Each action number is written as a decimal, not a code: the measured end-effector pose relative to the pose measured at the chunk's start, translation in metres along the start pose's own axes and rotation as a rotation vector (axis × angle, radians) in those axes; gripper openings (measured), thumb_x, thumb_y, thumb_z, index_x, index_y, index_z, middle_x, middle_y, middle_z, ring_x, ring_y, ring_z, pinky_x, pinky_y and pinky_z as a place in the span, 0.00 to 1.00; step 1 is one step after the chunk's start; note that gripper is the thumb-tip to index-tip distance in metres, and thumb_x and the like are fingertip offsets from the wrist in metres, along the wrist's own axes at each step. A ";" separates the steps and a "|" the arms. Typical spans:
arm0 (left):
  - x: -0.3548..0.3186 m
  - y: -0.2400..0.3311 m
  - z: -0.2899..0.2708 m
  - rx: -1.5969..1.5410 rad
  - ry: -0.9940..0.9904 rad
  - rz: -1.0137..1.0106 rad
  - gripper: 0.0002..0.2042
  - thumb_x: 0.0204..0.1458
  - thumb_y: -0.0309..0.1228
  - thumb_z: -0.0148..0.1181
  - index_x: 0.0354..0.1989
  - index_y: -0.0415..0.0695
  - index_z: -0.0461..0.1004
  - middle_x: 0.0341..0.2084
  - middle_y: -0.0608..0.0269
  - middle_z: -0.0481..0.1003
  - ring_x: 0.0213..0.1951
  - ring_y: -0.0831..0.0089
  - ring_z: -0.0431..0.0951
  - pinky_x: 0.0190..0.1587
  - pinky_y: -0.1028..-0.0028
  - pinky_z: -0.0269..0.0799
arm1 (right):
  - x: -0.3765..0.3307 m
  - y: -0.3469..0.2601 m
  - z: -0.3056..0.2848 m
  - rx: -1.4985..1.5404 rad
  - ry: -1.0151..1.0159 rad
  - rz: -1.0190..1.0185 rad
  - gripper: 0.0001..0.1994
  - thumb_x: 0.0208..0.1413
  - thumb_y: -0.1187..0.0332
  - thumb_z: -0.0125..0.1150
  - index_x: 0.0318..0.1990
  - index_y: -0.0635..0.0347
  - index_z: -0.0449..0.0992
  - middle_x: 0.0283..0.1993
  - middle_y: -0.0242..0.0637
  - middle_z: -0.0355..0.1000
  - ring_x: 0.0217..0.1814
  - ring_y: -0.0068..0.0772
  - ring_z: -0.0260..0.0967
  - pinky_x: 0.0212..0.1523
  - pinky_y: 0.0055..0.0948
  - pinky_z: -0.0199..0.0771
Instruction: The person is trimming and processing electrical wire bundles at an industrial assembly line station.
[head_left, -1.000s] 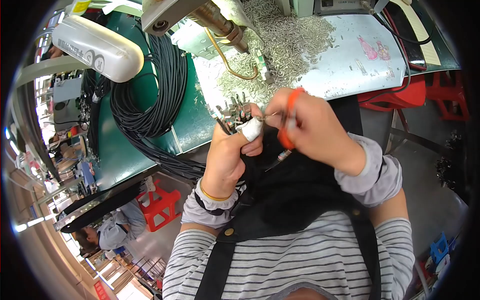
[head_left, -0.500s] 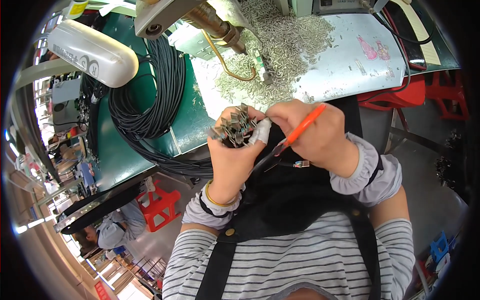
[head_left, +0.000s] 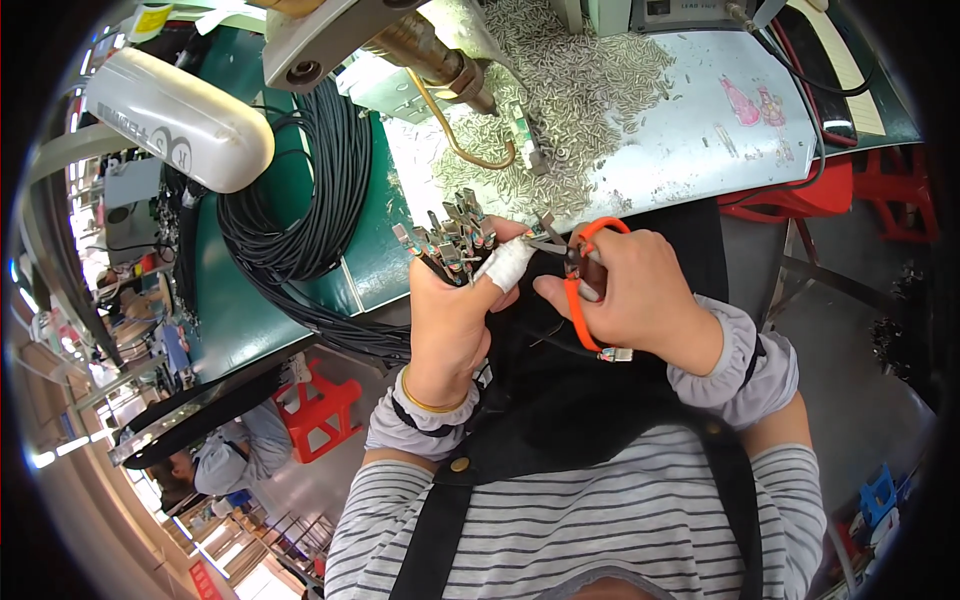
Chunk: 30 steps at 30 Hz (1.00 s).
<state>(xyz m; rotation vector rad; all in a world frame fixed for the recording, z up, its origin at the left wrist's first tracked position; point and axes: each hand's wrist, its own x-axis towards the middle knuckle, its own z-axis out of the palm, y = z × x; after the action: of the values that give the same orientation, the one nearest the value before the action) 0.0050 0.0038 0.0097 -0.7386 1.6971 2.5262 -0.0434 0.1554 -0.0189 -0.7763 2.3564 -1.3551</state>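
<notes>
We see the surface (head_left: 700, 120) strewn with small metal pins (head_left: 580, 90), and a coil of black cables (head_left: 300, 210) lying on it to the left of that pile. Below the pile, our left hand (head_left: 450, 320) grips a bundle of metal-tipped wires (head_left: 445, 240), one finger wrapped in white tape. Our right hand (head_left: 630, 295) is clenched around orange-handled cutters (head_left: 580, 290). Half a second ago the cutters slanted away from the bundle; now their tip is at the taped finger, just beside the wires.
</notes>
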 end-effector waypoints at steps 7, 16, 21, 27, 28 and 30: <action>0.023 0.004 -0.011 -0.042 -0.056 -0.112 0.08 0.44 0.21 0.57 0.34 0.37 0.69 0.18 0.69 0.66 0.15 0.84 0.58 0.17 0.83 0.51 | -0.002 0.017 0.016 0.245 -0.025 0.128 0.13 0.46 0.69 0.60 0.19 0.63 0.63 0.14 0.32 0.62 0.14 0.21 0.62 0.15 0.24 0.59; 0.071 0.014 -0.010 -0.183 -0.110 -0.205 0.08 0.47 0.23 0.53 0.36 0.38 0.67 0.19 0.68 0.65 0.14 0.83 0.57 0.16 0.82 0.51 | 0.057 0.015 -0.006 0.671 0.218 0.244 0.08 0.52 0.68 0.54 0.31 0.65 0.68 0.19 0.28 0.62 0.15 0.17 0.58 0.14 0.18 0.61; 0.081 0.017 -0.020 -0.164 -0.184 -0.254 0.07 0.47 0.22 0.53 0.36 0.38 0.67 0.20 0.67 0.66 0.15 0.83 0.57 0.16 0.82 0.51 | 0.073 0.010 -0.016 0.698 0.071 0.256 0.07 0.52 0.68 0.53 0.34 0.63 0.68 0.19 0.26 0.61 0.15 0.14 0.57 0.12 0.16 0.61; 0.079 0.020 -0.020 -0.154 -0.185 -0.218 0.08 0.46 0.22 0.54 0.36 0.36 0.67 0.20 0.65 0.66 0.15 0.84 0.57 0.16 0.82 0.52 | 0.073 0.012 -0.012 0.681 0.075 0.236 0.08 0.53 0.68 0.53 0.35 0.63 0.67 0.19 0.25 0.60 0.15 0.13 0.57 0.12 0.16 0.61; 0.078 0.020 -0.020 -0.139 -0.176 -0.207 0.08 0.46 0.22 0.54 0.35 0.36 0.67 0.20 0.65 0.66 0.15 0.84 0.57 0.16 0.82 0.51 | 0.073 0.013 -0.012 0.690 0.067 0.235 0.08 0.53 0.67 0.53 0.35 0.63 0.67 0.19 0.24 0.60 0.15 0.13 0.57 0.12 0.16 0.61; 0.078 0.019 -0.021 -0.125 -0.165 -0.196 0.08 0.46 0.22 0.54 0.35 0.36 0.66 0.20 0.65 0.66 0.15 0.84 0.57 0.16 0.82 0.51 | 0.073 0.013 -0.013 0.699 0.060 0.233 0.08 0.53 0.67 0.53 0.36 0.63 0.67 0.19 0.24 0.60 0.15 0.13 0.57 0.13 0.16 0.61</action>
<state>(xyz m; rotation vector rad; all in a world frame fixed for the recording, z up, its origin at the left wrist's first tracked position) -0.0616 -0.0414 -0.0101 -0.6455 1.3576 2.4962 -0.1130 0.1259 -0.0241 -0.2473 1.7294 -1.9220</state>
